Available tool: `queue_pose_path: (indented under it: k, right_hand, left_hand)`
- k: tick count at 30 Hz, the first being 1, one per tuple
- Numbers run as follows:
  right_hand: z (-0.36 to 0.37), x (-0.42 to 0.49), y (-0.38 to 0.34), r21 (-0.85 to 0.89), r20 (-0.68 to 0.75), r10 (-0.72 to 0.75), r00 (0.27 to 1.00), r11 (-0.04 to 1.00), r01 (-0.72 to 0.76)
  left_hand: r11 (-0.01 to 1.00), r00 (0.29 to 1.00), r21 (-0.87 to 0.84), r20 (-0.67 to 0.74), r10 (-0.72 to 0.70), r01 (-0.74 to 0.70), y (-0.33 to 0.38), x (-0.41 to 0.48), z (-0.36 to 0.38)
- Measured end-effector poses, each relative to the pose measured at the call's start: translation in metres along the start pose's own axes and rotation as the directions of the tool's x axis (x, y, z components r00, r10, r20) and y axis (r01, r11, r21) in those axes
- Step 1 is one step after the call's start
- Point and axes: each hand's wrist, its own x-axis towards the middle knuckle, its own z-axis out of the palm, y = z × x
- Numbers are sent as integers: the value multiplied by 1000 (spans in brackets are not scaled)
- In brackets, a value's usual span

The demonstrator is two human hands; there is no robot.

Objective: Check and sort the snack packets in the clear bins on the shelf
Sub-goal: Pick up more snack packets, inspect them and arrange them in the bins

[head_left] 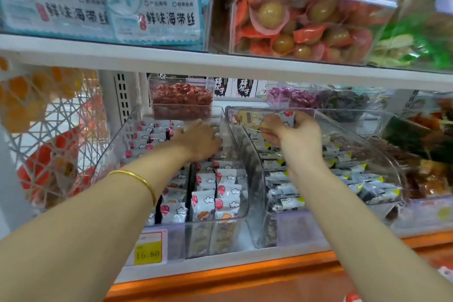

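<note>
Item: stray white packet (247, 117), right hand (294, 135) pinching it over the back of the bin just right of the left bin (115, 144). Left hand (198, 140) is reaching into the left bin, grip unclear. Advice: carrying it flat, slotting it upright among the matching packets (203, 201).

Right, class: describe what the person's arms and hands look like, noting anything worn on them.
Both forearms are bare, with no sleeves or gloves in view. A thin gold bangle circles the left forearm above the wrist. Nothing is worn on the right arm. No rings can be made out on the left hand or right hand.
</note>
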Motion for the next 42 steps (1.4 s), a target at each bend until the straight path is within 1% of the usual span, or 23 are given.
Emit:
queue_pose_path:
  k: [2, 4, 7, 9, 10, 12, 14, 16, 19, 20, 21, 23, 25, 27, 29, 30, 31, 32, 34, 36, 38, 39, 42]
  right_hand:
    - [6, 8, 1, -9, 14, -21, 1000, 1000, 21]
    - [13, 16, 0, -16, 21, -30, 999, 999, 30]
    - [27, 32, 0, -88, 29, -57, 998, 994, 60]
    - [36, 43, 0, -208, 53, -152, 987, 965, 160]
    - [40, 47, 0, -304, 88, -230, 969, 920, 246]
    - [50, 53, -2, -457, 203, -371, 906, 783, 422]
    - [60, 58, 0, -533, 340, -420, 841, 651, 541]
    - [70, 62, 3, -620, 477, -408, 779, 472, 627]
    - [85, 70, 8, -692, 635, -312, 707, 176, 700]
    - [90, 72, 7, -694, 673, -253, 695, 109, 711]
    - [94, 74, 8, -690, 702, -174, 691, 77, 720]
    - [100, 79, 10, -683, 730, 35, 683, 56, 728]
    - [106, 84, 10, -686, 716, 220, 663, 43, 727]
    - [111, 85, 5, -693, 708, 294, 641, 115, 712]
    - [113, 90, 1, -687, 725, 256, 640, 198, 699]
    - [114, 92, 0, -694, 720, 195, 666, 220, 686]
    - [114, 94, 2, -702, 708, 117, 696, 214, 679]
    - [116, 95, 4, -718, 690, 59, 722, 186, 671]
    - [122, 95, 12, -749, 660, 3, 752, 89, 657]
    - [127, 91, 18, -760, 650, -32, 759, -26, 649]
    - [132, 89, 22, -744, 666, -61, 743, -116, 658]
    - [133, 90, 25, -740, 671, -76, 737, -132, 660]
    - [134, 92, 27, -740, 672, -68, 737, -45, 671]
  left_hand:
    - [996, 1000, 84, 16, 0, -1, -5, 9, 6]
    - [993, 1000, 117, 29, -8, 5, -8, 11, 8]
    - [996, 1000, 85, 16, -9, 8, -8, 6, 5]
    - [998, 1000, 70, 17, -7, 6, -7, -1, 2]
    - [998, 1000, 65, 19, 0, -1, -6, -6, 1]
    - [998, 999, 67, 29, 19, -21, -5, -14, 0]
    - [995, 999, 88, 37, 39, -42, -4, -20, 0]
    - [995, 998, 89, 51, 45, -49, -3, -25, -2]
    - [994, 995, 68, 54, 81, -84, -4, -29, -4]
    - [993, 995, 66, 41, 93, -96, -5, -30, -6]
    - [992, 995, 71, 23, 101, -102, -7, -31, -7]
    - [990, 995, 100, -1, 103, -102, -12, -31, -9]
    - [986, 996, 138, 20, 92, -94, -15, -31, -10]
    - [986, 995, 143, 68, 71, -81, -18, -31, -8]
    - [989, 993, 126, 95, 62, -74, -20, -30, -6]
    - [990, 993, 121, 98, 64, -76, -20, -29, -5]
    - [989, 993, 123, 97, 68, -80, -21, -29, -4]
    - [988, 993, 130, 98, 72, -84, -22, -28, -4]
    - [986, 991, 137, 106, 77, -91, -23, -28, -3]
    - [987, 991, 135, 107, 79, -93, -24, -28, -2]
    - [987, 992, 131, 99, 83, -96, -24, -29, -2]
    - [987, 992, 130, 97, 84, -97, -23, -29, -1]
    - [988, 992, 123, 100, 77, -89, -23, -29, -2]
